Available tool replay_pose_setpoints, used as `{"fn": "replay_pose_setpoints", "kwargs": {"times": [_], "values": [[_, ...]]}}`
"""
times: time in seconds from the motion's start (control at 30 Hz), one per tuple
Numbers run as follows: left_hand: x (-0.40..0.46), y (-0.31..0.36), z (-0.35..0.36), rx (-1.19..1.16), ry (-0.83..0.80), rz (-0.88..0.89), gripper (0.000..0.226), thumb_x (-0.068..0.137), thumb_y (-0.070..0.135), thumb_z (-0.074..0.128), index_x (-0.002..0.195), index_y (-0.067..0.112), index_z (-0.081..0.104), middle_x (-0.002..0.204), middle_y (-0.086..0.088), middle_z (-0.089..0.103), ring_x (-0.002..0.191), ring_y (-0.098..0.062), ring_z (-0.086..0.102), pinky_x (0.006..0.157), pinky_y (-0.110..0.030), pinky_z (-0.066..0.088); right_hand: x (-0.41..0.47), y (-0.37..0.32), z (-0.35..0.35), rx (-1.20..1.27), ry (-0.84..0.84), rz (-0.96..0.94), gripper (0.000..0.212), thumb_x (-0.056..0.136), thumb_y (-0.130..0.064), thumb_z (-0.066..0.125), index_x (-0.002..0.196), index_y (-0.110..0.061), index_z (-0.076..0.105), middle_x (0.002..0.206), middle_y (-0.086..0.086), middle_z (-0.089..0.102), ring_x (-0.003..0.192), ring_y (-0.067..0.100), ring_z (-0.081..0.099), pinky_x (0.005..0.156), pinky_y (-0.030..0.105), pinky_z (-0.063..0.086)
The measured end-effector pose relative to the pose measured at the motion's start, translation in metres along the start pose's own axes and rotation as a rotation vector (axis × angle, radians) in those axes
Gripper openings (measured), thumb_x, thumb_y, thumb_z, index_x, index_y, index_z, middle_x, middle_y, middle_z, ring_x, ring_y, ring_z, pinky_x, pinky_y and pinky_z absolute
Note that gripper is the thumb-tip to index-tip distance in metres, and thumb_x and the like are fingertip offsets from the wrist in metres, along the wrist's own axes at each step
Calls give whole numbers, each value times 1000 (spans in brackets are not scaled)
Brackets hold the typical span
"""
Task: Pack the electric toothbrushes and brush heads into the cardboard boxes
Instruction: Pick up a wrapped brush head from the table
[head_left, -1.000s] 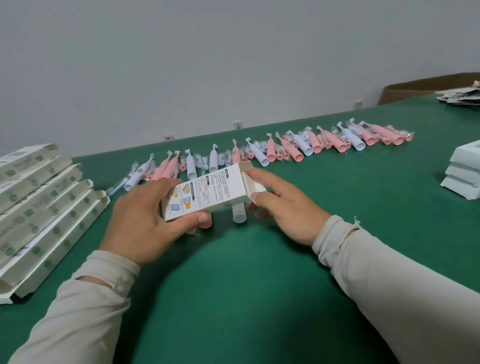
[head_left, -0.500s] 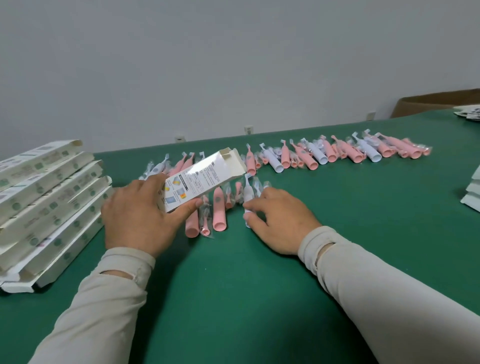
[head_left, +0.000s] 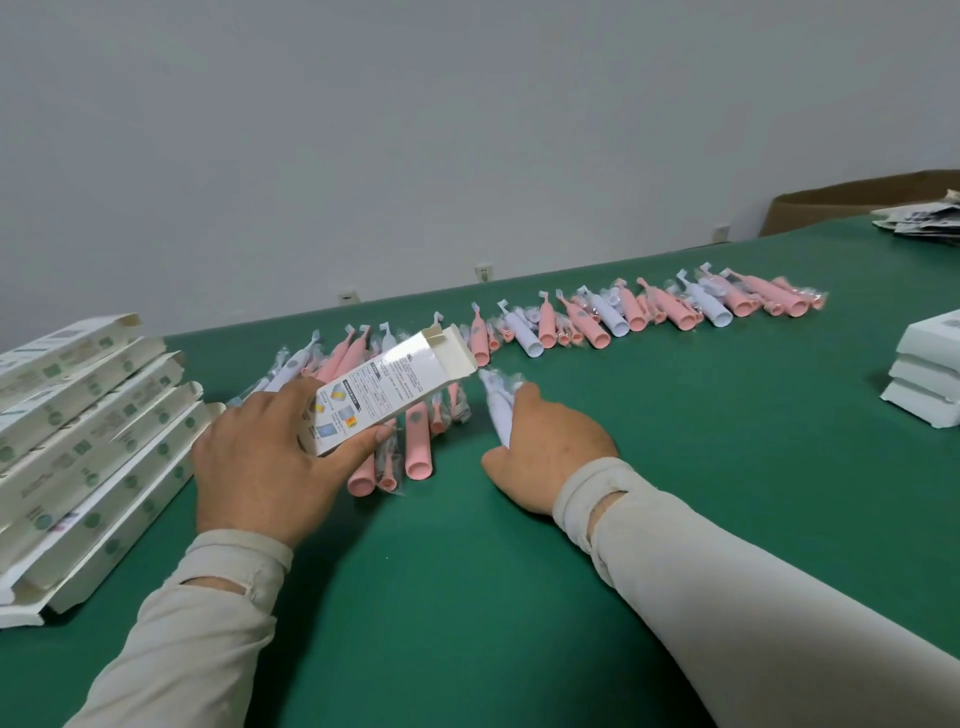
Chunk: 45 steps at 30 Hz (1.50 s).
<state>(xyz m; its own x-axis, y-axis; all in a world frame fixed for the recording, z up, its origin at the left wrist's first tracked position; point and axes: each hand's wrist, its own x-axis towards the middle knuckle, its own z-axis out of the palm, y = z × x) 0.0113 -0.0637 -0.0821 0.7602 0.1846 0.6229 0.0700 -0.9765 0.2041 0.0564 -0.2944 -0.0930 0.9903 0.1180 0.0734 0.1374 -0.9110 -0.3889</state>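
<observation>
The left hand (head_left: 260, 457) holds a white cardboard box (head_left: 392, 387) tilted above the green worktop (head_left: 467, 597), thumb under its near end and fingers curled over the top; the box's far end is open, flaps standing out. The right hand (head_left: 545, 457) rests on the worktop with its fingers closed round a white electric toothbrush (head_left: 496, 402) in a clear wrapper, whose brush end points toward the open mouth of the box, just short of it.

Directly under and behind the held box lie several pink toothbrushes (head_left: 418, 447) and small wrapped brush heads (head_left: 387, 467), crowded between the two hands. Farther back a long row of pink and white toothbrushes (head_left: 623, 317) runs across the worktop toward the right.

At the left edge, a stack of long white boxes (head_left: 88, 441) lies fanned out, close beside the left wrist. At the right edge sits a small pile of white boxes (head_left: 924, 374), well apart from the hands. In the far right corner are loose printed sheets (head_left: 919, 221) and, behind them, a brown cardboard carton (head_left: 841, 205) against the grey wall.
</observation>
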Motion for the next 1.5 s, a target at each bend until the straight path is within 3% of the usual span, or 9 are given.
{"fn": "replay_pose_setpoints", "kwargs": {"times": [0.27, 0.47, 0.6, 0.63, 0.7, 0.8, 1.03, 1.17, 1.5], "values": [[-1, 5, 2, -10, -26, 31, 71, 70, 75, 62, 118, 21, 66, 98, -11, 67, 88, -37, 57, 81, -47, 43, -14, 31, -19, -60, 24, 58, 66, 89, -62, 51, 132, -13, 38, 78, -5, 48, 81, 27, 59, 63, 35, 46], [-3, 9, 4, 23, -152, 82, 65, 71, 55, 74, 128, 27, 61, 113, -4, 65, 103, -33, 55, 101, -58, 38, -2, 31, -17, 105, -3, 104, 48, 85, -43, 61, 118, -15, 40, 84, -5, 53, 76, 20, 57, 64, 33, 45], [-1, 12, 3, 3, -176, 41, 65, 68, 54, 76, 124, 26, 59, 106, 2, 65, 97, -28, 56, 103, -60, 38, 2, 45, -28, 605, -24, 134, 29, 81, -37, 65, 102, -19, 58, 89, -7, 55, 83, 21, 54, 74, 32, 44], [-1, 12, 3, -20, -167, 28, 61, 67, 54, 77, 118, 26, 60, 102, 3, 65, 92, -26, 55, 102, -60, 39, 1, 48, -33, 838, -1, 109, 15, 81, -31, 64, 85, -17, 60, 76, -6, 56, 73, 21, 52, 65, 30, 43], [-2, 12, 2, -48, -141, 36, 54, 66, 52, 78, 111, 27, 61, 96, 5, 65, 85, -23, 52, 99, -60, 41, -1, 52, -42, 1250, 50, 59, 14, 83, -13, 61, 69, -12, 58, 56, -3, 53, 51, 16, 45, 45, 25, 35], [-4, 12, 2, -22, -146, 72, 55, 69, 50, 77, 116, 26, 63, 103, 3, 67, 90, -27, 56, 100, -61, 39, -6, 47, -51, 1529, 128, -82, 5, 81, -5, 62, 85, -8, 61, 61, -1, 62, 50, 11, 53, 39, 21, 38], [-4, 14, -1, -45, -203, 34, 59, 72, 51, 75, 125, 30, 60, 115, 3, 68, 102, -31, 60, 100, -60, 40, -12, 36, -44, 1509, 227, -148, 22, 84, 5, 66, 103, -7, 62, 80, 4, 71, 66, 14, 67, 47, 20, 48], [-7, 16, -3, -170, -242, 35, 63, 72, 46, 77, 129, 27, 59, 123, 1, 64, 110, -28, 56, 93, -48, 48, -10, 37, -38, 1401, 185, -152, 37, 67, -8, 72, 102, -4, 64, 86, 9, 71, 75, 17, 67, 51, 23, 50], [-12, 26, -6, -134, -205, 120, 80, 62, 80, 45, 123, 31, 61, 114, 7, 65, 103, -24, 56, 87, -45, 49, -10, 34, -19, 1089, -89, -86, 22, 81, -24, 81, 100, -15, 75, 90, -5, 76, 61, 3, 61, 48, 18, 44]]}}
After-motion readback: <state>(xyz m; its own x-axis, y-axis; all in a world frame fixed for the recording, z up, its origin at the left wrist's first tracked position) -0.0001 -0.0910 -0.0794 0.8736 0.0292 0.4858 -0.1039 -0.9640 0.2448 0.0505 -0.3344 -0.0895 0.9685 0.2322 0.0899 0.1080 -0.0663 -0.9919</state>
